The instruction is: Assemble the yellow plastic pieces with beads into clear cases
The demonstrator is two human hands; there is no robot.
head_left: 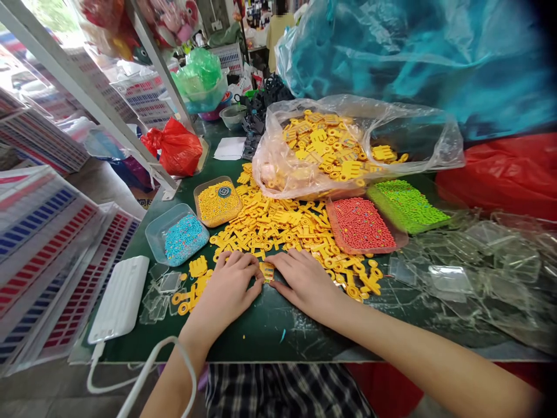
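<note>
Between my two hands, near the table's front, is a small yellow plastic piece point(268, 271) with a patterned face. My left hand point(232, 280) pinches its left side with thumb and fingertips. On the opposite side, the curled fingers of my right hand point(300, 278) grip its edge. A heap of yellow plastic pieces point(282, 223) spreads just beyond my fingers. Around the heap stand trays of tiny beads: blue point(185, 238), yellow point(220, 203), red point(361, 226) and green point(409, 203).
Clear plastic covers point(461, 273) pile up on the right, with a few more point(161, 293) at left. A white power bank point(119, 299) with a cable lies at the left edge. Behind the heap sits an open plastic bag point(278, 174) of yellow pieces. A red bag point(178, 148) stands back left.
</note>
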